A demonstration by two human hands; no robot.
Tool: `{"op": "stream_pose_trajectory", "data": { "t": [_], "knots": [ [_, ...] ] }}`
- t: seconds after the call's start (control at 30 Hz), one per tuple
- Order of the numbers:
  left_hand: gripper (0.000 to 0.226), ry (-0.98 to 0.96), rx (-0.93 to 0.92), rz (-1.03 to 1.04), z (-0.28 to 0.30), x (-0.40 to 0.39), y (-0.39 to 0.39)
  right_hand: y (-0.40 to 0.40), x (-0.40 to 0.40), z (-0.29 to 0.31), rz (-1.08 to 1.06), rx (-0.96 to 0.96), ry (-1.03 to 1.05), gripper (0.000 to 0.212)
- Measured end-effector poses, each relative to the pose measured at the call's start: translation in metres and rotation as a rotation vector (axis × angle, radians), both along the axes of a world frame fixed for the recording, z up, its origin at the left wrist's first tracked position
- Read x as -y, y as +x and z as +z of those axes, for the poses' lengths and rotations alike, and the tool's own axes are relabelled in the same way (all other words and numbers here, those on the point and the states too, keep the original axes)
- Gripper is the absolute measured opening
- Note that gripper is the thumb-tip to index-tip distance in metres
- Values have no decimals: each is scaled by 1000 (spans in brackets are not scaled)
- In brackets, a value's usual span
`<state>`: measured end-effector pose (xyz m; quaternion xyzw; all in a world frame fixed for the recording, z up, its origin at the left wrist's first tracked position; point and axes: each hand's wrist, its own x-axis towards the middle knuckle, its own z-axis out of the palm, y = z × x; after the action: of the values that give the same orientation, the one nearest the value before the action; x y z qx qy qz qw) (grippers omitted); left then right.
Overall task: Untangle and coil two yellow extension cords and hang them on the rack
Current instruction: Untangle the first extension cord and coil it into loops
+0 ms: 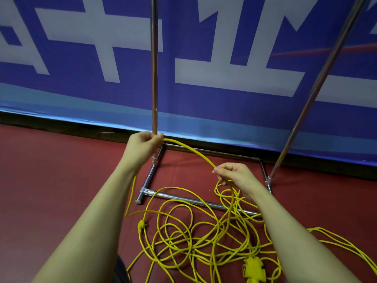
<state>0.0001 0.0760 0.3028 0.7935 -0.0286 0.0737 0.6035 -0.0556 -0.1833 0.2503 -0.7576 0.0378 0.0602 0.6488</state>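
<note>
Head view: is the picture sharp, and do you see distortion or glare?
Head view: the hands, left and right, and the cord are fairly sharp; the wide lens bends the banner edge and tilts the right rack pole; soft glare streaks on the poles; even light, weak shadows.

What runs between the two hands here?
In the head view, one arched stretch of yellow cord spans from the left hand to the right hand.

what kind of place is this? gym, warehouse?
Probably an indoor sports hall or event venue, not certain: dark red floor, a large blue banner with white characters along the wall, and a chrome rack standing before it.
</note>
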Motion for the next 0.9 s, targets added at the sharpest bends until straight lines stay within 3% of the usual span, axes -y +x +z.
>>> {"op": "stream_pose_trajectory", "data": {
  "t": [0.13, 0.3, 0.47, 0.6, 0.77, 0.9],
  "knots": [
    [34, -38, -57, -1, -3, -15, 3, 0, 4, -4, -55, 11, -1, 12],
    [30, 152, -216, -250, -3, -13, -5, 3, 4, 19, -57, 96, -139, 17],
    [29, 250, -148, -490, 5, 13, -18, 2, -17, 44, 72, 227, -237, 13],
    [30, 137, -158, -586, 9, 28, -24, 2, -27, 48, 111, 236, -205, 17],
    [19, -4, -124, -500, 10, 16, -18, 0, -17, 34, 128, 131, -17, 16],
    [24, -119, -139, -448, 7, 10, -12, 0, -5, 25, 154, 68, 65, 13]
  ]
}}
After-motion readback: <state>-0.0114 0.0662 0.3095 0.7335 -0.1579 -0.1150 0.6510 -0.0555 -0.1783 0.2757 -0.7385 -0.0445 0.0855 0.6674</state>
